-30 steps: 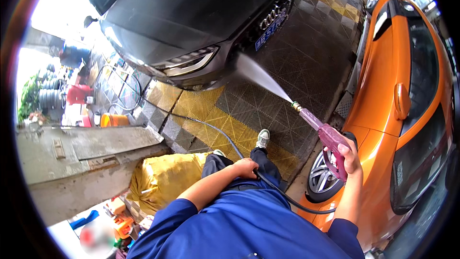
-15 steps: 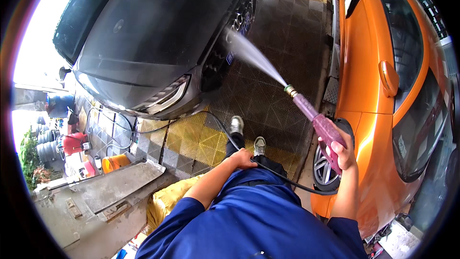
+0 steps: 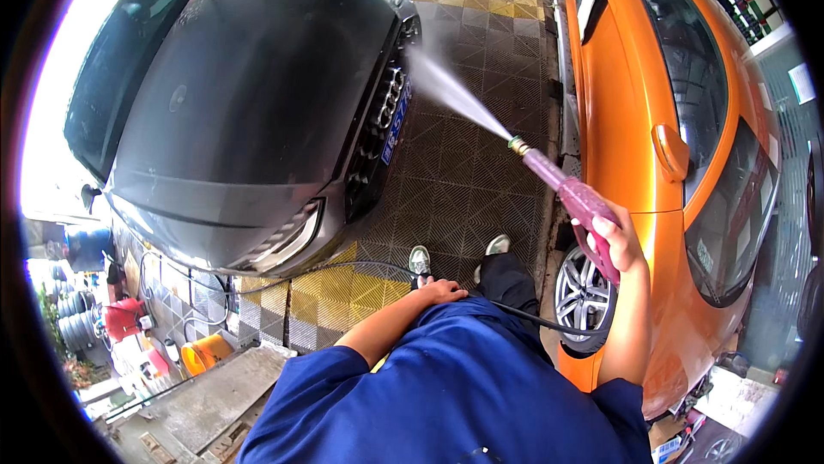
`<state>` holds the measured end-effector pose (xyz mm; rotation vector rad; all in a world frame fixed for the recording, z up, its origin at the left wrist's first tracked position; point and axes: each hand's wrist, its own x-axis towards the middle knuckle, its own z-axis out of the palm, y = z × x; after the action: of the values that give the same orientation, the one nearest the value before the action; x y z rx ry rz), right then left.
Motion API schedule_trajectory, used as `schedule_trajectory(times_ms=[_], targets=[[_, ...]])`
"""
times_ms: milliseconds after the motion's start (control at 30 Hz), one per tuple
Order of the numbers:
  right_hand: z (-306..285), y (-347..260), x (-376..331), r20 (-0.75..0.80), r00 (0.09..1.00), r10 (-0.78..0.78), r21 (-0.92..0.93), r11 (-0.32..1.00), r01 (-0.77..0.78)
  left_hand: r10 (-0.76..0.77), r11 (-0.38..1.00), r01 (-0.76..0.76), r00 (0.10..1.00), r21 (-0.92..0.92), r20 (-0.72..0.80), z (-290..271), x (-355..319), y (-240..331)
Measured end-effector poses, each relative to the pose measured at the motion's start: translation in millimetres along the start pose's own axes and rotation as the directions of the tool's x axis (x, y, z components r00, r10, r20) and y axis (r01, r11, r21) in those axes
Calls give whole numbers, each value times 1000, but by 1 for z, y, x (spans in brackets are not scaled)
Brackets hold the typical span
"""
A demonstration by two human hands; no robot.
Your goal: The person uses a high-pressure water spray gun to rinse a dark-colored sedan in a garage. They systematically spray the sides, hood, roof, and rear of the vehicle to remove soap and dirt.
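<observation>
In hand: A pink spray gun (image 3: 587, 203), right of center, fires white water (image 3: 463, 103) toward the front of a dark car (image 3: 232, 78) at upper left.
Right hand (image 3: 624, 241): Fingers wrapped around the gun's grip.
Left hand (image 3: 444, 291): Lies over a black hose (image 3: 541, 323), lower center; its finger closure cannot be told.
Underfoot: Wet, ridged gray tiles (image 3: 463, 163) mid-frame; yellow tiles (image 3: 335, 301) lower left of center.
Alongside: An orange car (image 3: 631, 155) at right; an orange bucket (image 3: 206, 353), lower left.

Left hand (image 3: 442, 291) low, back facing up, curled; left forearm (image 3: 378, 329) slants inward across the body, elbow bent. Right hand (image 3: 620, 239) out to the right, wrapped in a tight grip, right forearm (image 3: 627, 327) near vertical in view.
</observation>
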<state>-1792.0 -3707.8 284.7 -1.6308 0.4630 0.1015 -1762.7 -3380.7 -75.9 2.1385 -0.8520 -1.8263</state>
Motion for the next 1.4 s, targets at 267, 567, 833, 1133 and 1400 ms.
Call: schedule_trajectory(times_ms=[267, 567, 833, 1133, 1400], targets=[[-103, 61, 94, 17, 999, 28, 99, 995, -29, -173, 985, 173, 985, 1, 23, -33, 61, 38], [-243, 43, 201, 135, 989, 64, 107, 991, -78, -186, 968, 182, 983, -170, -8, -39, 139, 96], [-237, 12, 351, 136, 989, 64, 415, 903, -115, -409, 873, 289, 873, -393, -266, 14, 63, 17], [-168, 7, 472, 249, 961, 119, 127, 980, -154, -681, 620, 274, 653, -735, -332, -33, 114, 107], [-166, -19, 584, 197, 956, 219, 271, 925, -268, -593, 654, 296, 773, -696, -228, -163, 107, 155]])
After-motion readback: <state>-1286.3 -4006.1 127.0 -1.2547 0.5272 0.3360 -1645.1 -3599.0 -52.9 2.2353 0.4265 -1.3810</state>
